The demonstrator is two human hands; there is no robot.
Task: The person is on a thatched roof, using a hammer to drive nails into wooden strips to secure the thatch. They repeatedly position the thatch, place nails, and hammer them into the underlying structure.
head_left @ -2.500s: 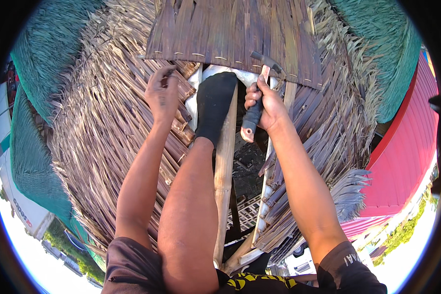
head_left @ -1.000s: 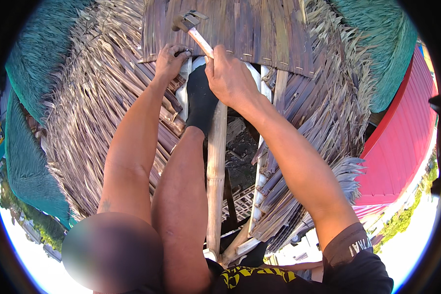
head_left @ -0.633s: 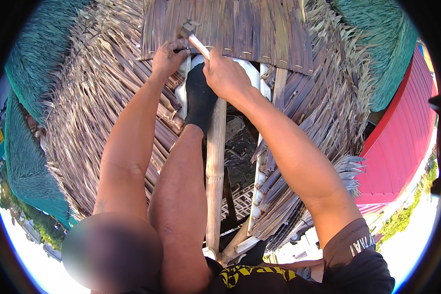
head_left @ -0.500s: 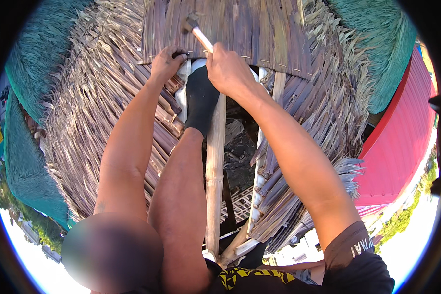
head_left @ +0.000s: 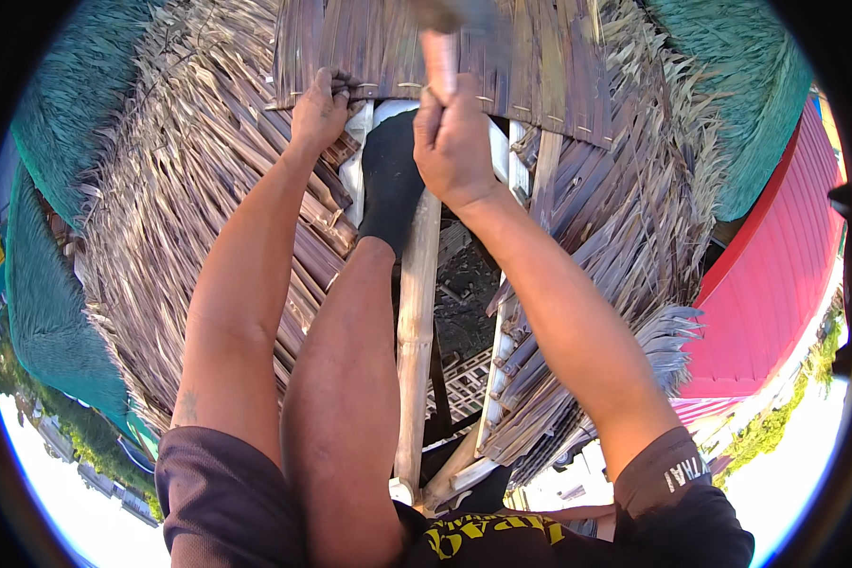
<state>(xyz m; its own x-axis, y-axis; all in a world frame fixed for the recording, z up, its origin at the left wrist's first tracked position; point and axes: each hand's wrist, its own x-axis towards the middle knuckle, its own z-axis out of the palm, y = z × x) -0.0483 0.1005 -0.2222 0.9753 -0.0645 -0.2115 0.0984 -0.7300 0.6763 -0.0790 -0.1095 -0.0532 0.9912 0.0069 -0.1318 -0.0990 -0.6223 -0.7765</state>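
Note:
My right hand (head_left: pixel 457 147) grips a hammer (head_left: pixel 439 59) by its light wooden handle. The hammer is raised over the thatch panel, its head smeared by motion. At the lower left edge of this brown palm-leaf thatch panel (head_left: pixel 388 57), my left hand (head_left: pixel 322 112) has its fingers closed in a pinch. What lies between those fingertips is too small to tell. Light stitches run along the panel's lower edge. Between my hands, a foot in a black sock (head_left: pixel 390 170) rests just below that edge, against the roof frame.
A bamboo pole (head_left: pixel 415 331) runs down the middle beside an opening (head_left: pixel 464 293) in the roof. Layered thatch (head_left: pixel 199 180) slopes away on both sides. Green-covered roofs (head_left: pixel 62 327) stand at the left and far right, and a red metal roof (head_left: pixel 757 293) at the right.
The hammer has swung to the right and its handle now points nearly straight away from me. My right hand has shifted slightly right. My left hand stays at the panel's edge, slightly farther up.

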